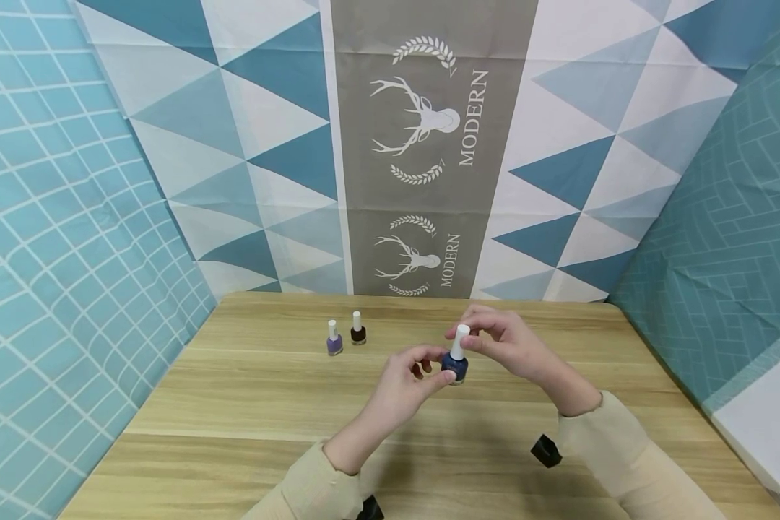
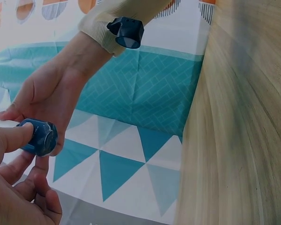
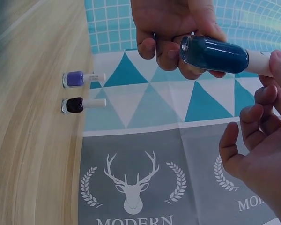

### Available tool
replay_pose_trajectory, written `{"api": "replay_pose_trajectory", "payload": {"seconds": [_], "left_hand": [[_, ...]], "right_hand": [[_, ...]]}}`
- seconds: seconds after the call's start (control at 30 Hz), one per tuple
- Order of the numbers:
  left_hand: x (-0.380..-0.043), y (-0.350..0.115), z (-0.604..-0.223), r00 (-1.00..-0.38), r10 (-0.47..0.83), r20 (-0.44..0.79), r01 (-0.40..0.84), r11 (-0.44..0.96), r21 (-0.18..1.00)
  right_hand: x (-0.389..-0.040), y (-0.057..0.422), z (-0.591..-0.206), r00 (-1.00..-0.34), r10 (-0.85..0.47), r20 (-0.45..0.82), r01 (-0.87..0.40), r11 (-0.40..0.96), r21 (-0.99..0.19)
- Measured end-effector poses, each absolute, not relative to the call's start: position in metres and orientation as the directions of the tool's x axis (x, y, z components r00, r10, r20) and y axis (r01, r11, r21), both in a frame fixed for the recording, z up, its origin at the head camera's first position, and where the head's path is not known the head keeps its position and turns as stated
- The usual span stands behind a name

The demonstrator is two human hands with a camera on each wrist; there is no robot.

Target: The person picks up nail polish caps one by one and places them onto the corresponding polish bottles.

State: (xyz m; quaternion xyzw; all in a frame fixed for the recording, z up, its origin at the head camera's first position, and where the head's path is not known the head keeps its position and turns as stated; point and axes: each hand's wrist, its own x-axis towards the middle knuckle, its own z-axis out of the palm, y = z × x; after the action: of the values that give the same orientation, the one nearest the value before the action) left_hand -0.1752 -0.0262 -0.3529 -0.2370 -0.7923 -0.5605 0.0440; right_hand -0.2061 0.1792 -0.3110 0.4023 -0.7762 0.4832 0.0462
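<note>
1. Two spare bottles, purple point(image 1: 334, 339) and dark point(image 1: 358, 328), stand side by side, well left of the hands.
2. Left hand point(image 1: 408, 380) pinches the blue bottle's point(image 1: 456, 367) glass body above the table point(image 1: 247, 404); best held steady.
3. Right hand point(image 1: 503, 341) pinches its white cap point(image 1: 460, 341); twisting gently should avoid spills.

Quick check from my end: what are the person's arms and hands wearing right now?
Both hands, left hand and right hand, are bare. Each arm has a cream long sleeve with a ribbed cuff, and a small black camera sits at each wrist.
</note>
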Motion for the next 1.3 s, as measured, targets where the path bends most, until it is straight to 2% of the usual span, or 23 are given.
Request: {"api": "replay_pose_trajectory", "payload": {"seconds": [0.63, 1.03, 1.3], "left_hand": [[-0.176, -0.025, -0.354, -0.883, 0.315, 0.348, 0.428, 0.235, 0.873], [-0.174, -0.02, -0.357, -0.895, 0.197, 0.401, 0.444, 0.293, 0.847], [-0.174, -0.018, -0.357, -0.887, 0.149, 0.438, 0.462, 0.317, 0.828]], "right_hand": [[-0.197, 0.17, -0.311, -0.796, -0.375, 0.475, -0.59, 0.306, -0.747], [-0.189, 0.158, -0.312, -0.836, -0.183, 0.517, -0.541, 0.434, -0.721], [-0.184, 0.15, -0.315, -0.831, -0.087, 0.55, -0.525, 0.451, -0.722]]}}
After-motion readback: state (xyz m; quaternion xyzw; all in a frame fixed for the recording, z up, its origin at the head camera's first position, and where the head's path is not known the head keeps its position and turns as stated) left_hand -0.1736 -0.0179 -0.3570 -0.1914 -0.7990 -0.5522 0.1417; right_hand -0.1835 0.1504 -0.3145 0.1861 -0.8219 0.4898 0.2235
